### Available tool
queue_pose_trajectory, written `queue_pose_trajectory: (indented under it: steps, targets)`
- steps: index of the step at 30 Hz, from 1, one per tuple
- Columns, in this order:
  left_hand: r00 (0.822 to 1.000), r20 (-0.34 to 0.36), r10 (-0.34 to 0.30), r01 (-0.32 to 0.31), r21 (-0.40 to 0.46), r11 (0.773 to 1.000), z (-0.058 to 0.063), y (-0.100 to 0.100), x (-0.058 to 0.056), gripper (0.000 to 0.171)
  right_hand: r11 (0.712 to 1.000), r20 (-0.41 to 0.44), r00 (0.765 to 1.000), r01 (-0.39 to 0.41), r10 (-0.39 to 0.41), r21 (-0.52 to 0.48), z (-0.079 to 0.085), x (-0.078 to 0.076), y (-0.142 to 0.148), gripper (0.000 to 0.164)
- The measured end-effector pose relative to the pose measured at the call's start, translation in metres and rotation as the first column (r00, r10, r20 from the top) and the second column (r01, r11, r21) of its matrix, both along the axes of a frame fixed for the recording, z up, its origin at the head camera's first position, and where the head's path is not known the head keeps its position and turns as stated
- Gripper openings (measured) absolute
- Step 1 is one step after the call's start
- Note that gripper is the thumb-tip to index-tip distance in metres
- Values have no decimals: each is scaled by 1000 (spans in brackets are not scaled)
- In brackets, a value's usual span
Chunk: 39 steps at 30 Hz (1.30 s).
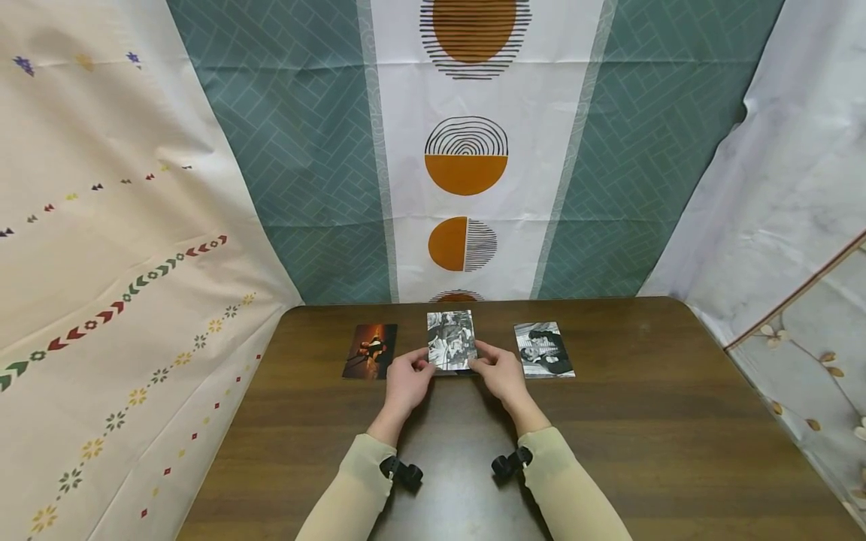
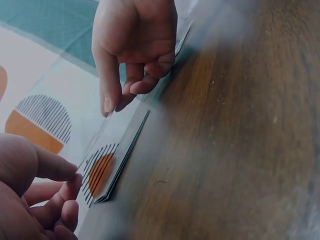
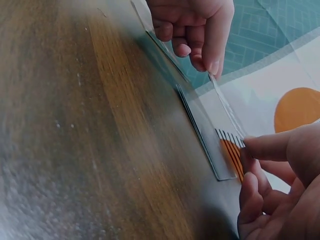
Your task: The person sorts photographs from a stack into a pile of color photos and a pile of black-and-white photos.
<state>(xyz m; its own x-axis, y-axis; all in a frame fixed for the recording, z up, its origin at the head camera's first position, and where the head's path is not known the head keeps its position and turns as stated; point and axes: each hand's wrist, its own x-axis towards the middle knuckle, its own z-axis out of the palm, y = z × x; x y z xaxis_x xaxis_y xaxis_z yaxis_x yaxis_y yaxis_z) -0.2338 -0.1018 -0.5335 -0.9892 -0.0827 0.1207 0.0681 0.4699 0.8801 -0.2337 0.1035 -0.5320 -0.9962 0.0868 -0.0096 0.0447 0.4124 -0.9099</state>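
Thumbs against fingers, the left hand (image 1: 409, 378) and right hand (image 1: 501, 373) pinch opposite sides of the middle photo (image 1: 451, 340), toward the far edge of the table (image 1: 643, 421). Only the wrist views show it edge-on, above dark-edged cards (image 2: 128, 156).

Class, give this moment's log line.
left hand, right hand: pinching monochrome photo above wooden table | left: orange-lit photo | right: second monochrome photo

Looks forward and down from the head. Looks closer from each wrist, sharing bare left hand (image 1: 407, 382) and bare right hand (image 1: 502, 374).
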Motion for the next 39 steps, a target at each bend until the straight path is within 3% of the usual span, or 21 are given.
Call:
queue_pose_trajectory:
  steps: [10,23,39]
  targets:
    - [1000,-1,8,-8,30,1000,-1,3,1,33,1000,15,1000,-10,10,-13,-1,1,3,50]
    - [999,-16,-38,39,81,996,4,18,6,35,1000,-21,1000,-16,16,-21,0,6,24,51]
    - [990,-68,-120,122,24,992,10,71,9,38,997,-27,999,40,-38,65,3,11,76,51]
